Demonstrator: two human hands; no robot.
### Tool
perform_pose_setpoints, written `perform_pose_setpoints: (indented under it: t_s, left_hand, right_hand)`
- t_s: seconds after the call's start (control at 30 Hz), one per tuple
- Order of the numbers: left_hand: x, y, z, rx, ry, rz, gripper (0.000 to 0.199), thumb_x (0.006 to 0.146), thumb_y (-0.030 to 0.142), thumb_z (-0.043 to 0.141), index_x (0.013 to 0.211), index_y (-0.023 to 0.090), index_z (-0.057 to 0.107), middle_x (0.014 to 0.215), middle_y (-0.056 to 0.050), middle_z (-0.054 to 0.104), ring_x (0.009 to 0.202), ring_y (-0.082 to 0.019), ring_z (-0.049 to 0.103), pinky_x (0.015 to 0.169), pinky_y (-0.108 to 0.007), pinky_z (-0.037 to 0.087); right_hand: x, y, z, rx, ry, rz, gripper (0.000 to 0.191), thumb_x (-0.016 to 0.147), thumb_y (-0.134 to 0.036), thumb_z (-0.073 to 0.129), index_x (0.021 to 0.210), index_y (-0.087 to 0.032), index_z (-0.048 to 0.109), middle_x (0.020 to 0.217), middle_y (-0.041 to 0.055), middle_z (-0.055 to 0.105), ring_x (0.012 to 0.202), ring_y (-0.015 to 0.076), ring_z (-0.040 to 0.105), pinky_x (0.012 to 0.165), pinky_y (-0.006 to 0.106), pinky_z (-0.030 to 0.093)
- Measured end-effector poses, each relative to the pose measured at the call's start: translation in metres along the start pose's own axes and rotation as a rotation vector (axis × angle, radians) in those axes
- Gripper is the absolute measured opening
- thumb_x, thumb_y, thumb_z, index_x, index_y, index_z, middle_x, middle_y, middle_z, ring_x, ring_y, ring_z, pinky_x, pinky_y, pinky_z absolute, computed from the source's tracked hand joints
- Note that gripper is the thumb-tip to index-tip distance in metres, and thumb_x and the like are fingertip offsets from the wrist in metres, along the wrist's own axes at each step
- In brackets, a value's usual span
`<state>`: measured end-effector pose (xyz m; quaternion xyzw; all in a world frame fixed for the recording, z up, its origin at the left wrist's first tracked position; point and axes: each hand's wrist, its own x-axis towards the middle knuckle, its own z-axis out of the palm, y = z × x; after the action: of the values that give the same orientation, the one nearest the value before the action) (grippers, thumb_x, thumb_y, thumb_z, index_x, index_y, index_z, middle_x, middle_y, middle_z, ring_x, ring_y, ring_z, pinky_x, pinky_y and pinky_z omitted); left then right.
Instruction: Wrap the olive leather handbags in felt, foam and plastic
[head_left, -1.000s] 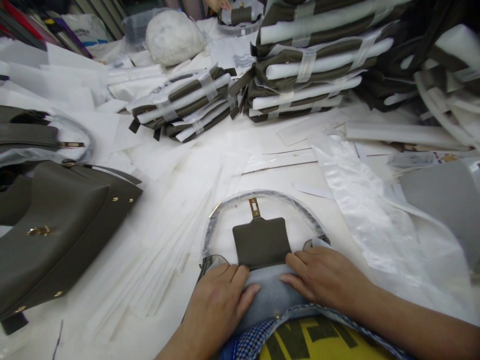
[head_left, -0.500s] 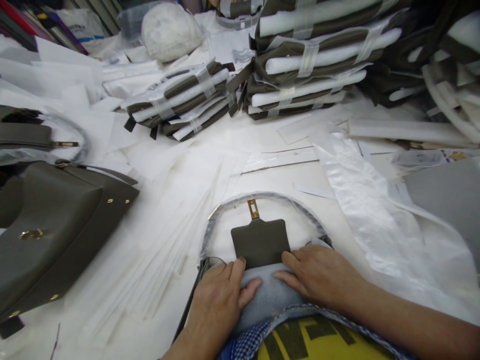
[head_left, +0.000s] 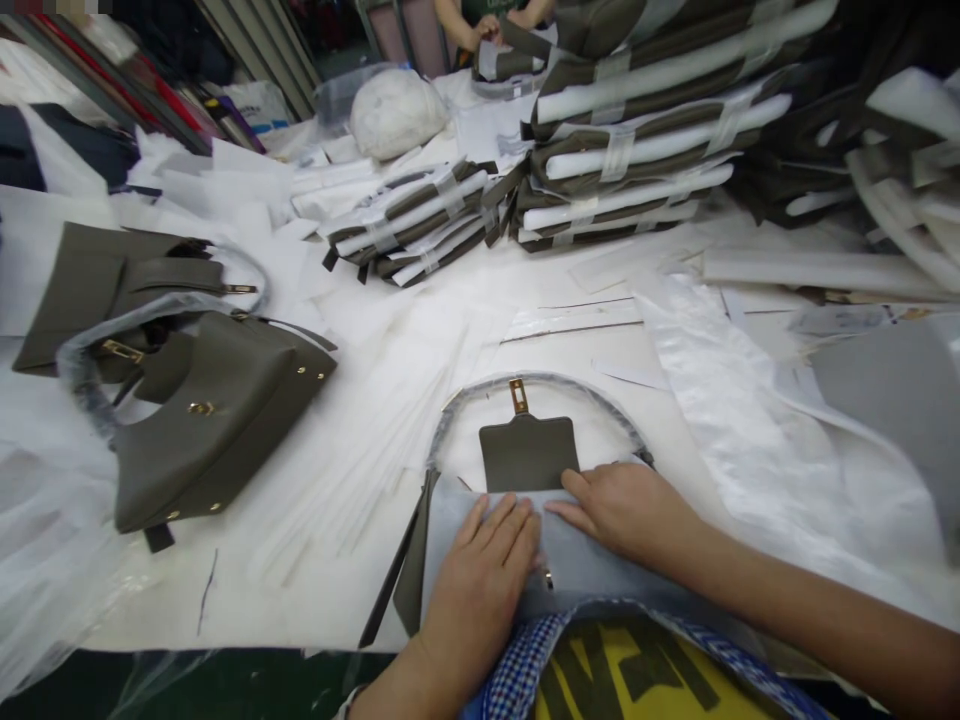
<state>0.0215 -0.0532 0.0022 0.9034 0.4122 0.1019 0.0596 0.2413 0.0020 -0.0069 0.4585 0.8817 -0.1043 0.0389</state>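
Observation:
In front of my body lies a dark olive handbag (head_left: 409, 590), its front covered by a pale grey sheet (head_left: 461, 520). A small metal fitting (head_left: 549, 579) shows at the sheet's middle. The bag's flap (head_left: 526, 455) points away from me, with a gold buckle plate (head_left: 519, 396) at its tip. The handle (head_left: 600, 393), wrapped in clear film, arches behind it. My left hand (head_left: 491, 560) rests flat on the grey sheet, fingers stretched out. My right hand (head_left: 626, 510) grips the bag's upper edge beside the flap, thumb on the sheet; its other fingers are partly hidden.
Two olive handbags (head_left: 217, 420) (head_left: 79, 300) lie at the left. Stacks of folded bags with white padding (head_left: 630, 160) (head_left: 420, 220) stand at the back. Clear plastic film (head_left: 720, 400) covers the right side. Across the table, another person's hands (head_left: 487, 28) hold a bag piece.
My left hand has gone from the edge by the flap to lying flat on the grey sheet. More of the sheet and a metal fitting show. The view has swung left.

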Motion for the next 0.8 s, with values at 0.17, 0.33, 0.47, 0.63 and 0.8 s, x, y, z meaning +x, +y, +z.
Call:
perform_pose_setpoints:
  t_s: [0.17, 0.33, 0.47, 0.63, 0.8]
  left_hand:
    - [-0.015, 0.009, -0.003, -0.05, -0.176, -0.022, 0.074, 0.09, 0.068, 0.046, 0.149, 0.024, 0.037, 0.155, -0.013, 0.037, 0.145, -0.033, 0.031, 0.116, -0.058, 0.032]
    - [-0.021, 0.009, 0.005, -0.07, -0.131, -0.041, 0.067, 0.093, 0.063, 0.045, 0.149, 0.026, 0.037, 0.159, -0.013, 0.031, 0.147, -0.032, 0.026, 0.119, -0.059, 0.024]
    - [-0.023, 0.008, 0.011, -0.07, -0.082, -0.04, 0.066, 0.093, 0.063, 0.047, 0.149, 0.029, 0.038, 0.158, -0.012, 0.034, 0.146, -0.031, 0.029, 0.119, -0.058, 0.024]
    - [-0.024, 0.009, 0.011, -0.075, -0.072, -0.039, 0.064, 0.093, 0.062, 0.048, 0.147, 0.029, 0.04, 0.157, -0.011, 0.036, 0.145, -0.03, 0.031, 0.119, -0.058, 0.023]
    - [-0.026, 0.009, 0.01, -0.079, -0.019, -0.037, 0.063, 0.093, 0.06, 0.05, 0.146, 0.028, 0.042, 0.155, -0.012, 0.038, 0.145, -0.029, 0.032, 0.119, -0.057, 0.024]
  right_hand:
    - [-0.002, -0.001, 0.001, -0.036, 0.068, -0.002, 0.045, 0.101, -0.052, 0.036, 0.088, -0.018, 0.062, 0.068, 0.0082, 0.07, 0.064, 0.023, 0.069, 0.052, 0.029, 0.032]
    - [-0.006, -0.002, -0.006, -0.022, 0.087, -0.001, 0.044, 0.101, -0.05, 0.037, 0.088, -0.017, 0.063, 0.075, 0.0089, 0.072, 0.069, 0.0216, 0.069, 0.057, 0.028, 0.037]
    - [0.005, 0.005, -0.02, 0.09, 0.201, 0.037, 0.033, 0.1, -0.044, 0.045, 0.093, -0.017, 0.063, 0.085, 0.008, 0.072, 0.081, 0.0214, 0.068, 0.069, 0.029, 0.045]
    - [0.037, 0.016, -0.033, 0.204, 0.337, 0.074, 0.037, 0.099, -0.032, 0.048, 0.128, -0.012, 0.058, 0.129, 0.0152, 0.065, 0.119, 0.0267, 0.059, 0.101, 0.039, 0.044]
    - [0.011, 0.006, -0.038, 0.176, 0.24, 0.002, 0.051, 0.095, -0.047, 0.054, 0.132, -0.014, 0.059, 0.134, 0.0171, 0.061, 0.126, 0.031, 0.056, 0.107, 0.048, 0.042]
